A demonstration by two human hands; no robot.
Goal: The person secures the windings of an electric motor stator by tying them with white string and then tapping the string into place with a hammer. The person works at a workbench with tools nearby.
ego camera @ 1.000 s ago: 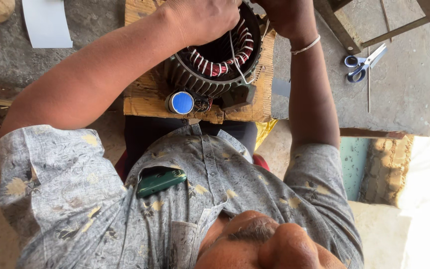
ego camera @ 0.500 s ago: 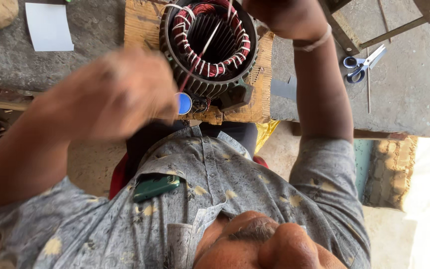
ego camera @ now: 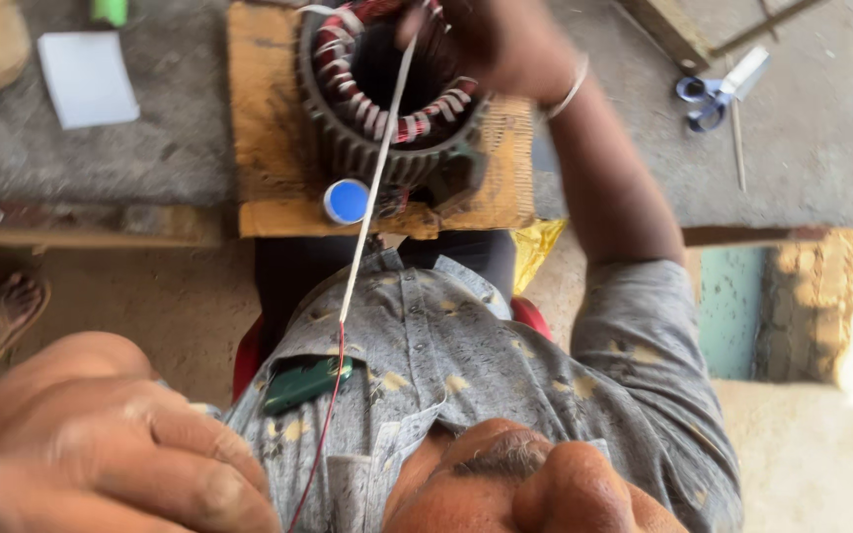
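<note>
While the left hand [ego camera: 101,434], fingers curled, draws a wire [ego camera: 372,188] taut, the right hand [ego camera: 505,44] grips the stator [ego camera: 387,99] on its board [ego camera: 269,148]; many coils sit wound, the wire unseated.

Soft daylight, strongest from the right where the ground is blown out white, left hand [ego camera: 101,444] huge, close and blurred at the lower edge, right hand [ego camera: 505,44] slightly motion-smeared, bench [ego camera: 821,148] fairly sharp, shadow beneath its front edge, muted colours.
</note>
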